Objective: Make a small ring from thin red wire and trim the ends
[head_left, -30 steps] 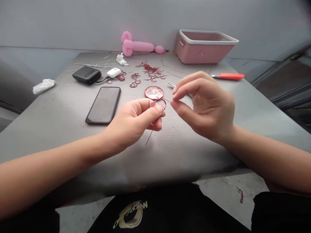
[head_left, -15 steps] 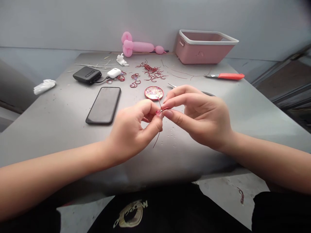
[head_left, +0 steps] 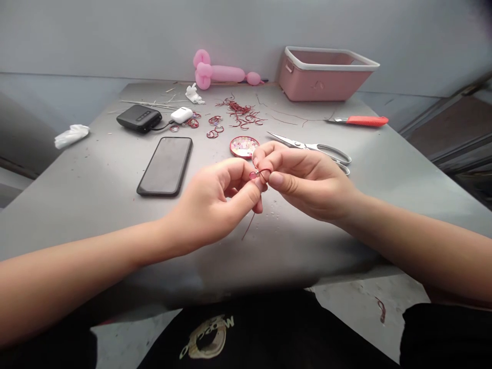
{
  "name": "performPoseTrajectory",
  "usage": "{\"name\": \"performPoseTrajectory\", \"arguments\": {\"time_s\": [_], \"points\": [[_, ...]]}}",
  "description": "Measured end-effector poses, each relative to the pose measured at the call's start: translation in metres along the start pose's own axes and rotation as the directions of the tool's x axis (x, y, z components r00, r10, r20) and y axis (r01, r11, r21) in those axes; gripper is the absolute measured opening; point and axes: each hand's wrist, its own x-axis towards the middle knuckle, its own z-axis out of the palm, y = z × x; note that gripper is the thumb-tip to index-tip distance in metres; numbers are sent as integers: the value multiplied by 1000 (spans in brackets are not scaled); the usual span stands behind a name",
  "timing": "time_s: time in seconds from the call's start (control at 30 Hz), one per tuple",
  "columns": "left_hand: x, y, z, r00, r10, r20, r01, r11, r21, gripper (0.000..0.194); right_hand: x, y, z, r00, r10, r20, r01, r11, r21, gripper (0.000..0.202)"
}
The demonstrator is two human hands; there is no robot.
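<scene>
My left hand [head_left: 226, 197] pinches a thin dark red cord [head_left: 249, 225] with a small pink bead [head_left: 252, 175] on it; one cord end hangs below the fingers. Close against it, my right hand [head_left: 307, 177] has its fingertips closed on the same cord, which bends in a small loop between the two hands. Just beyond the fingers lies a round red-rimmed dish of beads [head_left: 243, 147], partly covered by my right fingers. Scissors [head_left: 298, 144] lie behind my right hand, which hides part of them.
A phone [head_left: 165, 166], black power bank [head_left: 138, 119] and white earphone case [head_left: 181, 115] lie left. Cord scraps [head_left: 240, 110] and small cord rings [head_left: 214, 132] are farther back. A pink bin [head_left: 319, 84], balloon [head_left: 226, 74] and red-handled cutter [head_left: 367, 121] stand or lie behind.
My right hand has moved slightly inward and its fingers have closed in on the cord, bending it into a loop. More of the scissors now shows. My left hand stays nearly in place.
</scene>
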Motion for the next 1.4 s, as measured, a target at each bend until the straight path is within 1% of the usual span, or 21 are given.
{"name": "performPoseTrajectory", "arguments": {"time_s": [0.13,0.17,0.23,0.27,0.33,0.4,0.47,0.53,0.6,0.67,0.73,0.77,0.83,0.9,0.93,1.07,1.17,1.2,1.27,1.33,1.4], "points": [[0,2,1,990,-77,121,88,993,-85,26,-2,-12,-5,991,45,126,-30,992,-124,17],[0,1,1,985,-95,142,111,988,-110,27,-3,-13,-4,994,29,108,-9,983,-185,20],[2,0,1,986,-117,119,132,983,-126,28,-5,-14,-1,996,-84,-16,72,931,-359,18],[2,0,1,990,-115,76,123,986,-113,28,-6,-13,1,981,-173,-89,114,879,-463,13],[3,-2,0,996,-86,-22,84,995,-57,26,-7,-11,6,920,-351,-172,154,730,-666,9],[3,-4,0,994,-50,-93,50,999,-1,23,-8,-10,9,867,-480,-133,179,550,-816,9],[3,-6,0,991,-15,-131,19,1000,23,20,-8,-11,11,837,-545,-44,204,385,-900,7],[2,-6,0,988,18,-154,-12,999,43,18,-7,-11,11,822,-569,32,243,298,-923,3],[2,-7,0,988,18,-155,-10,998,57,17,-7,-11,11,833,-549,63,279,320,-905,5],[3,-6,-1,994,-42,-98,43,999,15,19,-8,-11,9,866,-494,78,305,398,-865,7],[4,-5,-2,993,-119,17,120,986,-115,22,-9,-13,7,894,-437,100,316,459,-830,5],[5,-4,-2,986,-149,76,161,968,-194,24,-10,-13,6,900,-418,121,328,468,-821,5],[6,-2,-2,974,-180,139,217,920,-327,26,-11,-16,3,892,-417,173,374,468,-801,9],[7,0,-2,974,-196,111,224,898,-380,26,-11,-19,2,888,-424,178,389,486,-783,18],[7,0,-2,978,-196,78,211,902,-378,26,-11,-21,2,895,-421,145,367,514,-776,22],[7,0,-2,985,-167,-31,148,934,-325,23,-9,-22,9,944,-318,-91,169,700,-693,24],[6,-2,-2,987,-154,-52,129,935,-329,21,-8,-20,17,961,-195,-198,66,851,-522,14],[5,-2,-2,988,-144,-52,119,937,-327,22,-8,-19,19,961,-154,-229,32,886,-463,17],[5,-2,-2,991,-125,-49,104,945,-309,23,-8,-19,21,959,-86,-269,-22,926,-376,21],[4,-1,-2,990,-127,-55,105,948,-300,23,-7,-20,19,961,-52,-271,-44,941,-335,13],[5,0,-3,986,-162,-39,140,932,-333,24,-5,-20,15,967,-26,-254,-56,949,-311,6]]}}
